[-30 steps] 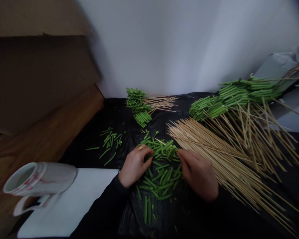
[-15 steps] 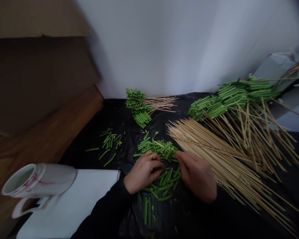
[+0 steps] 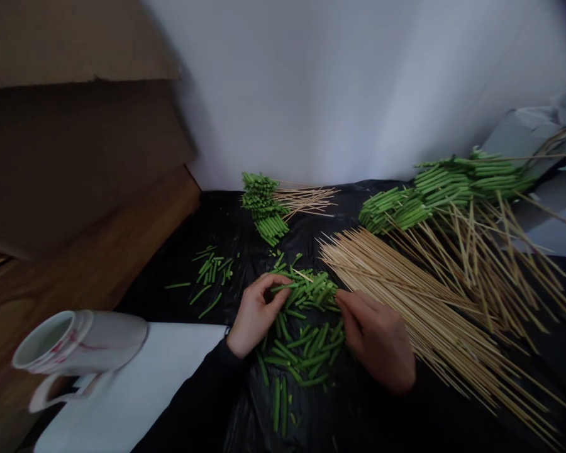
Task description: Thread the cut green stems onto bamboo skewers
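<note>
My left hand [image 3: 258, 309] pinches a short cut green stem [image 3: 282, 287], like a piece of garlic scape, between thumb and fingertips. It is over the left side of a loose pile of such green stem pieces [image 3: 311, 352]. My right hand [image 3: 380, 340] is closed at the pile's right edge, thumb and forefinger pressed together. What it holds, if anything, is hidden. Just to its right lies a big bundle of bamboo skewers [image 3: 405, 289], their points toward the wall.
Skewers threaded with green stems lie in a small stack [image 3: 264, 204] by the wall and a larger stack [image 3: 443, 189] at right. Scattered pieces [image 3: 212, 270] lie left on black plastic sheeting [image 3: 170, 251]. A white mug [image 3: 108, 340] lies tipped on a white sheet [image 3: 170, 365].
My left hand has moved up and left from over the pile, and a green stem piece now shows in its fingertips. My right hand has stayed nearly in place.
</note>
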### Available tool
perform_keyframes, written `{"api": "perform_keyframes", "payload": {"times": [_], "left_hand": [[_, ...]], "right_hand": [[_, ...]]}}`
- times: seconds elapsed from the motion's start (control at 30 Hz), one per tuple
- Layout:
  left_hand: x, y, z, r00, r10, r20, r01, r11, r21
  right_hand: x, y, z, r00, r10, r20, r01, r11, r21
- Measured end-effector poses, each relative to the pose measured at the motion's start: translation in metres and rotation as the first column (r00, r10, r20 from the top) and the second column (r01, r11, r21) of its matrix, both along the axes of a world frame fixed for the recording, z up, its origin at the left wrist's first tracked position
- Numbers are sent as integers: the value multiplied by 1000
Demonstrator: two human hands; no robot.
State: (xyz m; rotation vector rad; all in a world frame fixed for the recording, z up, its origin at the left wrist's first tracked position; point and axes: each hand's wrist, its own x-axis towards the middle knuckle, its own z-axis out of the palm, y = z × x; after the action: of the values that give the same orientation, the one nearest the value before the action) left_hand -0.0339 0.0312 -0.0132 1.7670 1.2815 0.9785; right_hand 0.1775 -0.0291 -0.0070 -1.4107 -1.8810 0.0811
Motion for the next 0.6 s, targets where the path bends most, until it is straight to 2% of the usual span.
{"api": "perform_keyframes", "payload": {"times": [0.07, 0.2, 0.3, 0.4, 0.6], "left_hand": [[-1, 2, 1, 996, 34, 85, -32, 999, -25], [-2, 3, 11, 983, 103, 152, -109, 994, 30], [-3, 2, 16, 972, 157, 177, -152, 987, -40], [-2, 1, 14, 944, 151, 292, -102, 979, -176], [1, 0, 9, 825, 133, 550, 82, 934, -348]], "right_hand": [[-1, 0, 0, 1000, 10, -8, -10, 1000, -3], [-3, -2, -2, 999, 36, -13, -36, 999, 3], [-6, -3, -3, 998, 57, 6, -57, 998, -7], [-8, -4, -5, 997, 73, 33, -72, 997, -18], [-9, -4, -5, 996, 74, 41, -73, 997, -33]]}}
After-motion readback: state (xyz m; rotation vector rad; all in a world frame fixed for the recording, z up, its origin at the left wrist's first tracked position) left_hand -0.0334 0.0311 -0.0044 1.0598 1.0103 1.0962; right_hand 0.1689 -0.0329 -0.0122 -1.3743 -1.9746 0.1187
